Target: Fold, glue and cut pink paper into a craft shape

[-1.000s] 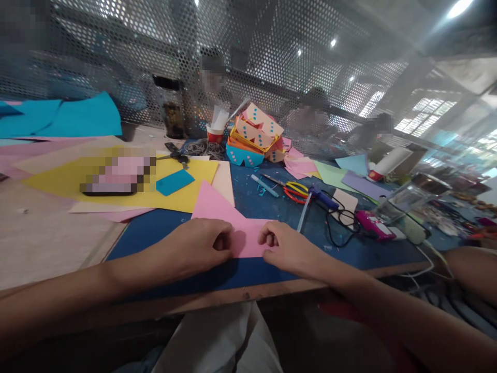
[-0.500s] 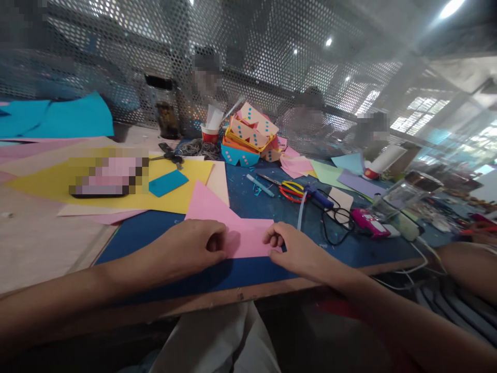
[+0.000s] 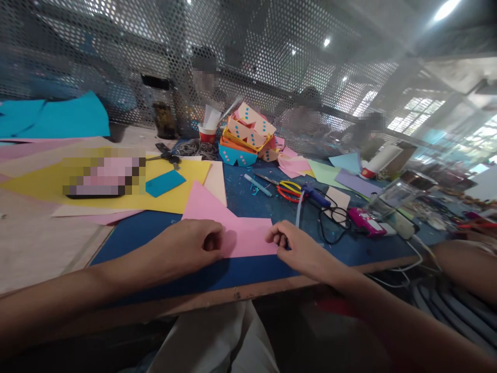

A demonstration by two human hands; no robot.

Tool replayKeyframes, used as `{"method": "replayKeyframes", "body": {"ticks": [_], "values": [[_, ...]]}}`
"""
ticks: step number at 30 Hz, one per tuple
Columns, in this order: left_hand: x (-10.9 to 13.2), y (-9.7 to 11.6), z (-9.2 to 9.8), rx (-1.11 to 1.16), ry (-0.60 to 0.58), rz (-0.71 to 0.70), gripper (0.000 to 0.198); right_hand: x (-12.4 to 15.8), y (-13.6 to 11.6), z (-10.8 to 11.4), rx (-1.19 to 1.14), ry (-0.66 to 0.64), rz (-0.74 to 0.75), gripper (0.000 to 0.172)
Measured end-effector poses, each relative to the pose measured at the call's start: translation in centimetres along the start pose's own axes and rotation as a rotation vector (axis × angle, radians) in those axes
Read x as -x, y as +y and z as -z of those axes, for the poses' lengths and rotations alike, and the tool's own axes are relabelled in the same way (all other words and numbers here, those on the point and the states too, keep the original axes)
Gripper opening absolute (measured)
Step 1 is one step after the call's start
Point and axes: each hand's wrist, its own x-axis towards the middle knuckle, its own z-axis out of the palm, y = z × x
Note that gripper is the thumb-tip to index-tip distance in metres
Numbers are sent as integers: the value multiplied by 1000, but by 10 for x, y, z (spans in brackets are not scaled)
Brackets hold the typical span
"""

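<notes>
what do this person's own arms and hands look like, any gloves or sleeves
The left hand and right hand are both ungloved. Both forearms are bare as far as they show, with nothing worn visible at either wrist. Any sleeves higher up are out of view.

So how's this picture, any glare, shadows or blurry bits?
In the head view, a ceiling light glares at upper right; in the head view, a soft shadow darkens the pink paper beside the left hand; also in the head view, far-right clutter looks soft, and the phone-like device is pixelated.
</notes>
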Motion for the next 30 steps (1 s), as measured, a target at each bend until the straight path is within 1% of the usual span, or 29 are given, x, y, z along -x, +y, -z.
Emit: {"method": "replayKeyframes", "body": {"ticks": [4,6,8,9,11,14,16,18,21,25,30], "values": [[1,-1,-1,3,16,-9,10,2,-1,0,-7,15,12,47],[3,-1,-2,6,29,-28,7,6,0,-4,-13,50,64,48],[7,-4,-2,12,52,-90,7,11,3,-10,-6,112,152,47],[10,-6,-3,12,66,-147,10,13,4,-14,9,150,204,46],[14,-11,-4,-22,95,-306,18,18,7,-21,63,214,294,44],[19,-19,-6,-197,139,-541,34,22,11,-27,127,259,352,44],[20,-22,-5,-325,156,-640,39,23,12,-29,146,268,364,44],[20,-23,-3,-409,162,-708,41,23,12,-29,165,277,373,45],[21,-24,1,-470,162,-755,38,22,11,-28,178,276,379,45],[23,-27,3,-474,157,-780,37,23,11,-29,182,282,372,45],[26,-33,3,-467,158,-778,30,23,11,-29,198,285,368,44]]}}
